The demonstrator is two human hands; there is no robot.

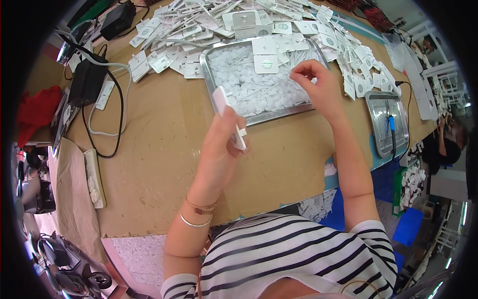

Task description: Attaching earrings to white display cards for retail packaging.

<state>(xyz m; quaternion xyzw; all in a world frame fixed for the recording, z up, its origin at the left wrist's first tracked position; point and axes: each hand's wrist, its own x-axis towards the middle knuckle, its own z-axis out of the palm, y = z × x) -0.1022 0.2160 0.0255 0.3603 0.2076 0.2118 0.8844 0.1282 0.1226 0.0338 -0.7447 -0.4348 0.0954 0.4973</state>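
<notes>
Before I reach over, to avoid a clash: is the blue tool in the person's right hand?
No, the blue tool lies on the small tray, apart from the right hand.

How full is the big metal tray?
Not empty: small white pieces cover most of the big metal tray. How deep they lie, I cannot tell.

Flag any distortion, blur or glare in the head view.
Head view: fisheye curves the near edge of the table and leaves black corners; head view: left hand looks slightly soft, possibly motion blur; head view: light strips at lower right look blown out.
</notes>
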